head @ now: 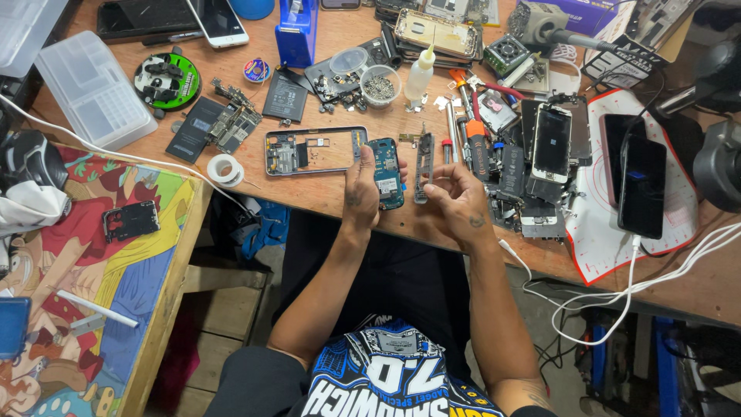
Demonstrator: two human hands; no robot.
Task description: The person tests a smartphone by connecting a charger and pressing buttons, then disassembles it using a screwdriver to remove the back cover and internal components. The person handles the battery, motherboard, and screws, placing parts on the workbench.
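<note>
Head view: the wooden surface (pixel 332 197) spreads beyond your fingers. The empty phone frame (pixel 315 150) lies just left of them. Your left hand (pixel 361 189) pinches the blue circuit board (pixel 386 171); your right hand (pixel 455 197) grips the narrow grey strip (pixel 424 166).
</note>
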